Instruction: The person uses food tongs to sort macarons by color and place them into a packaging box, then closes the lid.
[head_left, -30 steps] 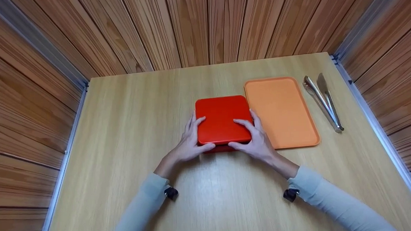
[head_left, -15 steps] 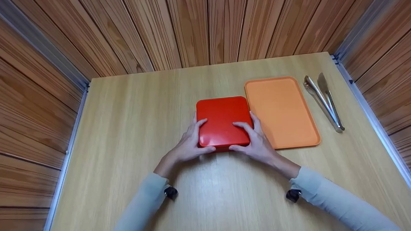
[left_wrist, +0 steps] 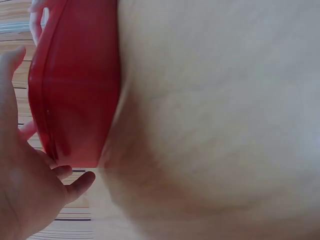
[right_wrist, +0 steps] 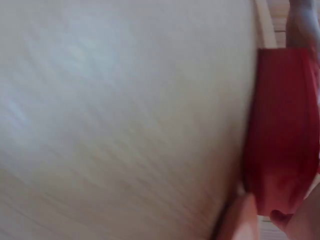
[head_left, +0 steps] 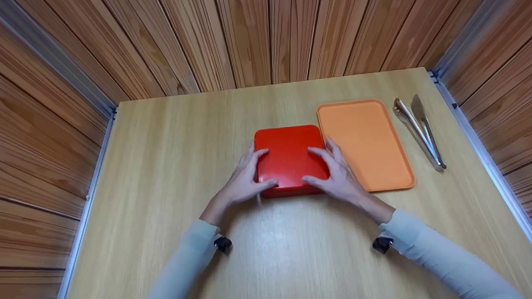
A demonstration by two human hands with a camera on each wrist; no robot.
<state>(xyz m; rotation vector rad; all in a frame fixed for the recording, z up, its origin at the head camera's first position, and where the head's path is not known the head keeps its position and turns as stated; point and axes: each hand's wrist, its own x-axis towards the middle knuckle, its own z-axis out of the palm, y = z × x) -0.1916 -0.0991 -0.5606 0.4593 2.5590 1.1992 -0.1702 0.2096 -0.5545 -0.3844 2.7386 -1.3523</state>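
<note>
A red square box [head_left: 288, 142] stands on the table with its lid on; the left wrist view shows the seam near the top of its wall [left_wrist: 82, 90]. My left hand [head_left: 245, 179] is at the box's left side, fingers spread and loosely bent. In the left wrist view, its thumb [left_wrist: 17, 59] stands apart from the lid, while other fingers lie near the box corner. My right hand [head_left: 340, 178] is spread at the right side, its thumb over the front edge. Whether its fingertips touch the box is hard to tell; in the right wrist view the hand [right_wrist: 305, 220] shows only partly.
An orange tray [head_left: 363, 141] lies flat just right of the box, close to my right hand. Farther right are metal tongs [head_left: 425, 135]. Wood-plank panels [head_left: 244, 39] and metal rails [head_left: 493, 181] border the table [head_left: 181, 139].
The lid's front edge showed a dark gap earlier and now sits level. Both thumbs have come up from the front wall to above the lid's edge, and the right hand has shifted slightly right.
</note>
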